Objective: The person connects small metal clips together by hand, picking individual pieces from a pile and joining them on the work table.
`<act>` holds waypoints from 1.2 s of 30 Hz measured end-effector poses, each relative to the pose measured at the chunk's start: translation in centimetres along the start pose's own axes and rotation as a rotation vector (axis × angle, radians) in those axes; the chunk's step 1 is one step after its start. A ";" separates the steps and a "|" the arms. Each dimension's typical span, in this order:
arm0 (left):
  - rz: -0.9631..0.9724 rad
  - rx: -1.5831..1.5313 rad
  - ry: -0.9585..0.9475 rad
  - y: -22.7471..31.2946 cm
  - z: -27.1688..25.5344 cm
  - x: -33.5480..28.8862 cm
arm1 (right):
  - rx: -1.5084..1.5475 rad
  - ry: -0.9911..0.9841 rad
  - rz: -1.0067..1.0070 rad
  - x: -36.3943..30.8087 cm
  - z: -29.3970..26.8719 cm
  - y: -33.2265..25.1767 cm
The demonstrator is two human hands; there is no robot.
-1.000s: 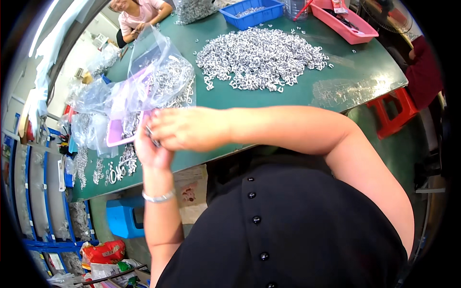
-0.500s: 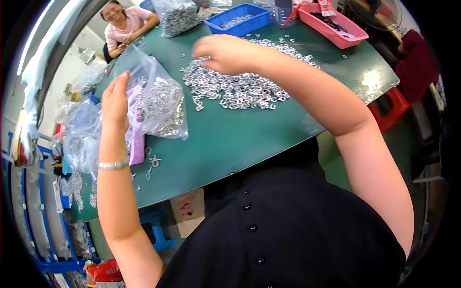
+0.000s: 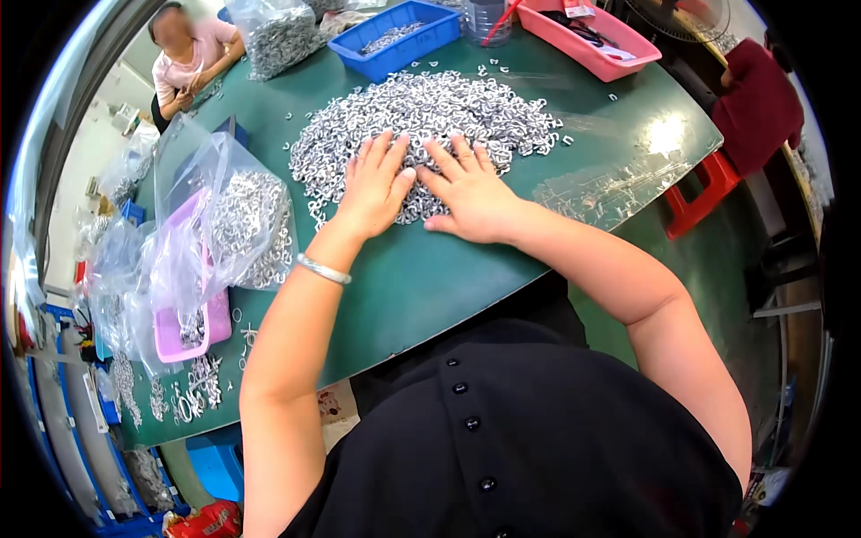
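A wide pile of small silvery metal pieces, ring- or horseshoe-shaped, is spread over the green table. My left hand lies flat with fingers apart on the pile's near side, a pale bangle round its wrist. Beside it, thumb close to thumb, my right hand rests with spread fingers on the same pieces. Neither hand grips anything; what lies under the palms is hidden. To the left of my left hand is a clear plastic bag filled with similar metal pieces, leaning over a lilac tray.
A blue bin and a pink bin stand at the far side, a clear jar between them. Another full bag sits far left. One person is across the table; another sits right. Metal rings lie near left.
My left hand has moved right from beside the bag onto the pile. My right hand has come down and nearer, from above the pile to flat on it. The view has shifted.
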State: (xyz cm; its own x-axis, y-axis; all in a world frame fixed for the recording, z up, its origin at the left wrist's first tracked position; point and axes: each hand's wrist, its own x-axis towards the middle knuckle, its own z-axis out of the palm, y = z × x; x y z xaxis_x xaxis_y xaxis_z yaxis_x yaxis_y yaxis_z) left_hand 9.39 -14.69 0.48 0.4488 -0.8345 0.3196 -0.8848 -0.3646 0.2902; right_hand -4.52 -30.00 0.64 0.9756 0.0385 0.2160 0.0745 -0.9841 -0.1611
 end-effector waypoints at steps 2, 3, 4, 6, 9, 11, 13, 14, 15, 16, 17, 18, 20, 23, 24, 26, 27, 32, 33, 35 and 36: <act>-0.002 -0.125 -0.031 0.4 1.5 0.5 | 0.000 -0.002 -0.026 -0.4 0.3 0.3; 0.003 -0.142 -0.017 0.2 1.6 0.2 | 0.005 0.031 -0.053 -0.6 0.4 0.4; 0.012 -0.146 -0.029 0.4 1.5 0.0 | 0.009 0.031 -0.037 -0.8 0.5 0.6; 0.059 -0.061 -0.059 0.7 1.0 -0.3 | 0.101 0.031 -0.071 -1.0 0.8 0.9; 0.055 -0.071 -0.066 1.3 0.3 -1.2 | 0.110 0.078 -0.086 -1.5 1.1 0.2; 0.057 -0.128 -0.050 1.4 -0.1 -1.7 | 0.146 0.124 -0.094 -1.8 1.1 -0.3; 0.048 -0.124 -0.044 1.6 -0.3 -2.5 | 0.163 0.117 -0.135 -1.7 1.1 -0.5; 0.041 -0.121 -0.035 1.7 -0.3 -3.0 | 0.176 0.109 -0.177 -1.7 1.1 -0.5; 0.042 -0.121 -0.031 1.7 -0.4 -3.4 | 0.224 0.108 -0.194 -1.7 1.1 -0.6; 0.042 -0.120 -0.031 1.7 -0.5 -3.9 | 0.224 0.109 -0.194 -1.6 1.2 -0.8; 0.030 -0.142 -0.037 1.6 -0.6 -4.4 | 0.252 0.110 -0.211 -1.5 1.3 -1.0; 0.017 -0.163 -0.042 1.6 -0.7 -4.8 | 0.279 0.111 -0.229 -1.4 1.4 -1.1; 0.030 -0.133 -0.030 1.6 -1.0 -5.5 | 0.283 0.161 -0.244 -1.3 1.8 -1.4; 0.057 -0.065 -0.062 1.7 -1.5 -6.5 | 0.277 0.209 -0.295 -1.0 2.0 -1.8; 0.057 -0.061 -0.058 1.7 -1.7 -6.8 | 0.274 0.212 -0.299 -0.9 2.0 -1.9; 0.031 -0.064 -0.073 2.0 -2.1 -7.2 | 0.316 0.192 -0.353 -0.9 1.9 -2.1; 0.018 -0.079 -0.090 2.1 -2.3 -7.4 | 0.293 0.243 -0.385 -0.7 1.8 -2.2; 0.018 -0.061 -0.083 2.9 -3.2 -8.7 | 0.298 0.114 -0.390 -1.3 0.8 -2.9; 0.018 -0.068 -0.078 3.1 -3.4 -8.9 | 0.272 0.121 -0.378 -1.5 0.7 -2.9; 0.023 -0.066 -0.083 3.5 -3.7 -9.3 | 0.249 0.091 -0.369 -2.0 0.2 -2.4; 0.031 -0.063 -0.089 3.7 -3.9 -9.5 | 0.225 0.064 -0.357 -2.3 0.0 -2.1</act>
State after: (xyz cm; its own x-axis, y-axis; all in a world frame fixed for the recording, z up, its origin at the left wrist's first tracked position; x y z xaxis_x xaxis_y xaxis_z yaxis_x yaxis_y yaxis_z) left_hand 2.36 -6.46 2.02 0.4055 -0.8796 0.2489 -0.8872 -0.3132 0.3387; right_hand -6.92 -27.99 0.46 0.8661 0.3525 0.3544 0.4557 -0.8481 -0.2702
